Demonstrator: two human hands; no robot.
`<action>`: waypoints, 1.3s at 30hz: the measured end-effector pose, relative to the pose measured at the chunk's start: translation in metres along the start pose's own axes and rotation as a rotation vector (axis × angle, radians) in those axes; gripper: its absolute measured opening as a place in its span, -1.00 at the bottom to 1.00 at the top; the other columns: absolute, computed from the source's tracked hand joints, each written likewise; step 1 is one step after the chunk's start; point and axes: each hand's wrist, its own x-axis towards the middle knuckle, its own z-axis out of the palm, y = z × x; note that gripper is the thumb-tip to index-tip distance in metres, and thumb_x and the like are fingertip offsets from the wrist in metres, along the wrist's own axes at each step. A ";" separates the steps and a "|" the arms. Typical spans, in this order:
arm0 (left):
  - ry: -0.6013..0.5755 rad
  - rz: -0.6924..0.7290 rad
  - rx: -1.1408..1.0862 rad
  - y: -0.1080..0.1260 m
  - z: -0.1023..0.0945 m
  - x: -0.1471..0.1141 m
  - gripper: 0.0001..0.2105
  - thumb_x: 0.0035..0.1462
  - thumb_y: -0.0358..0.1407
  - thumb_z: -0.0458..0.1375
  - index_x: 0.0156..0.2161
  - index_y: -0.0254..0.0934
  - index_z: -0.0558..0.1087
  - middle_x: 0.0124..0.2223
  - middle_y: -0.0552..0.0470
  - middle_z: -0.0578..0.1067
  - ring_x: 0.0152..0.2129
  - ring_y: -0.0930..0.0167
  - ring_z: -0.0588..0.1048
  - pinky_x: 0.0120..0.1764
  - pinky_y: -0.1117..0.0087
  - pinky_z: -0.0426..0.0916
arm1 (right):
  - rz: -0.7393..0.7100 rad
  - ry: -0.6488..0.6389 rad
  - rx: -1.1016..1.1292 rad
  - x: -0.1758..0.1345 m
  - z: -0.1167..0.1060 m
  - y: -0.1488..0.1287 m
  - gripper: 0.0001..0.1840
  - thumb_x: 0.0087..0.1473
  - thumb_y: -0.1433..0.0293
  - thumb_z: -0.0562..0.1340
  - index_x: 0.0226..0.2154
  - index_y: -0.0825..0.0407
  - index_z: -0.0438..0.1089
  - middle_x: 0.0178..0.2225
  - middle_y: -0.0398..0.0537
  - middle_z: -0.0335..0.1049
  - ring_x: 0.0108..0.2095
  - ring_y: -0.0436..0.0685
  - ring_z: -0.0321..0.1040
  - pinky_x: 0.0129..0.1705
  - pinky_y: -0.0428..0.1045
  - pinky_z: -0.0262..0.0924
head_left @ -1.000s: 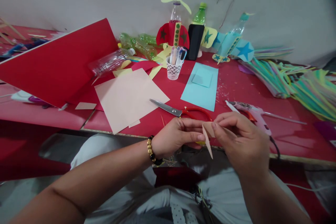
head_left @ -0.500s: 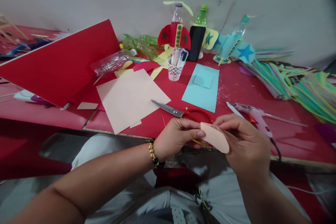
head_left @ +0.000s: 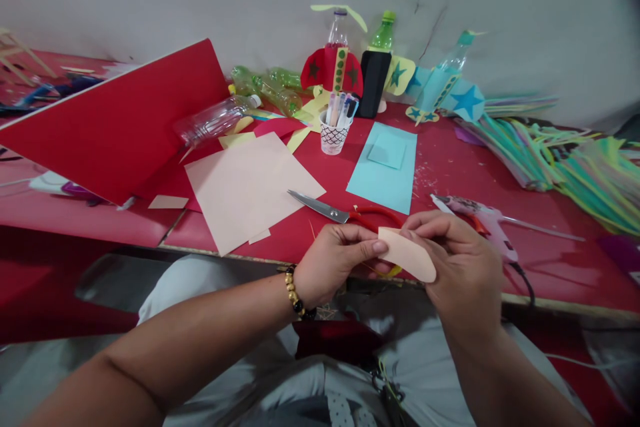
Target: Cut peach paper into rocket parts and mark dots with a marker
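Between my two hands is a small peach paper piece [head_left: 407, 255] with a rounded right end. My left hand [head_left: 334, 259] is closed on its left end, thumb on top. Closed on the upper right part of the same piece is my right hand [head_left: 457, 270], its fingertips at the top edge. Just beyond my hands lie scissors [head_left: 320, 205] with orange-red and yellow handles, partly hidden by my fingers. A large peach paper sheet [head_left: 250, 187] lies left of the scissors, and a light blue sheet [head_left: 384, 180] behind them.
A pink glue gun [head_left: 493, 223] lies to the right. Behind stand a cup of pens [head_left: 334, 137] and decorated bottles [head_left: 337, 47]. A red board [head_left: 130, 120] leans at left beside a clear bottle [head_left: 215, 121]. Bundled colourful strips [head_left: 535, 153] lie at the far right.
The peach paper piece has tilted slightly flatter and shifted a little up and left. My right hand has moved left with it. The things on the table stay put.
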 end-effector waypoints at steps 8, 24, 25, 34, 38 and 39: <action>0.010 0.044 -0.036 0.001 0.001 -0.001 -0.76 -0.03 -0.20 0.33 -0.41 -0.37 0.47 -0.49 0.04 0.55 -0.55 0.53 0.52 -0.41 0.52 0.42 | -0.010 -0.012 -0.011 0.000 0.002 -0.002 -0.84 0.04 0.39 0.32 -0.51 0.01 0.36 -0.38 -0.11 0.40 -0.41 0.05 0.35 -0.40 -0.05 0.24; 0.000 0.040 0.051 0.008 -0.003 -0.002 -0.76 -0.05 -0.20 0.35 -0.37 -0.36 0.51 -0.42 -0.01 0.56 -0.49 0.46 0.53 -0.36 0.45 0.44 | -0.012 -0.014 0.051 -0.001 0.002 -0.001 -0.84 0.02 0.40 0.34 -0.50 0.03 0.36 -0.37 -0.11 0.40 -0.42 0.04 0.36 -0.41 -0.05 0.24; -0.002 0.068 0.072 0.009 -0.004 -0.001 -0.76 -0.06 -0.20 0.35 -0.36 -0.36 0.52 -0.41 0.00 0.56 -0.49 0.48 0.52 -0.37 0.47 0.42 | -0.015 -0.019 0.057 -0.001 0.002 -0.002 -0.84 0.02 0.41 0.34 -0.50 0.02 0.36 -0.37 -0.11 0.40 -0.41 0.04 0.35 -0.40 -0.05 0.24; 0.004 0.157 0.167 0.017 -0.011 0.002 -0.79 -0.11 -0.23 0.38 -0.45 -0.36 0.54 -0.54 0.06 0.50 -0.61 0.55 0.41 -0.47 0.53 0.34 | -0.106 -0.076 0.074 -0.007 0.002 -0.007 -0.87 0.03 0.47 0.31 -0.48 -0.01 0.36 -0.38 -0.11 0.39 -0.41 0.06 0.35 -0.46 -0.03 0.21; -0.012 0.207 0.152 0.013 -0.012 0.002 -0.81 -0.11 -0.25 0.38 -0.47 -0.36 0.55 -0.55 0.06 0.50 -0.61 0.55 0.41 -0.46 0.53 0.33 | -0.158 -0.093 0.021 -0.009 0.000 -0.008 -0.84 0.02 0.52 0.31 -0.47 -0.01 0.35 -0.36 -0.12 0.38 -0.41 0.05 0.35 -0.45 -0.03 0.21; -0.022 0.220 0.143 0.013 -0.012 0.002 -0.82 -0.10 -0.26 0.38 -0.47 -0.35 0.55 -0.55 0.06 0.50 -0.61 0.55 0.42 -0.45 0.53 0.33 | -0.167 -0.093 0.015 -0.009 -0.001 -0.008 -0.84 0.01 0.53 0.31 -0.47 0.00 0.35 -0.36 -0.11 0.38 -0.40 0.05 0.35 -0.45 -0.03 0.21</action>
